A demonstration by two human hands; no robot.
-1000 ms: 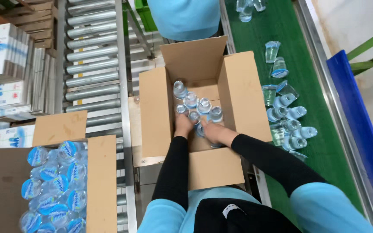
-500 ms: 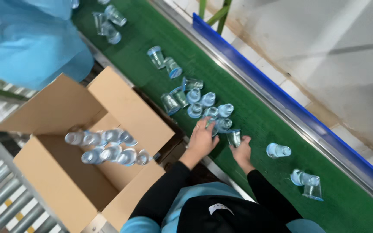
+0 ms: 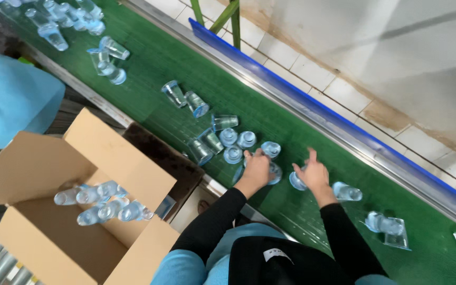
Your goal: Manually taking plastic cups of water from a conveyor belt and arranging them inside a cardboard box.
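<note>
Sealed water cups (image 3: 237,143) sit bunched on the green belt (image 3: 196,74) just ahead of both grips; left hand (image 3: 256,168) covers one, right hand (image 3: 312,173) spread over another (image 3: 296,182); I'd pinch rims squarely; closure unclear.

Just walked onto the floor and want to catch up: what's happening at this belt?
A person in black sleeves leans over a green conveyor belt strewn with small sealed clear cups. The left hand rests on a cup in the cluster, and the right hand covers another cup. Beside them an open cardboard box already holds a row of cups. Another person in blue stands farther along.
</note>
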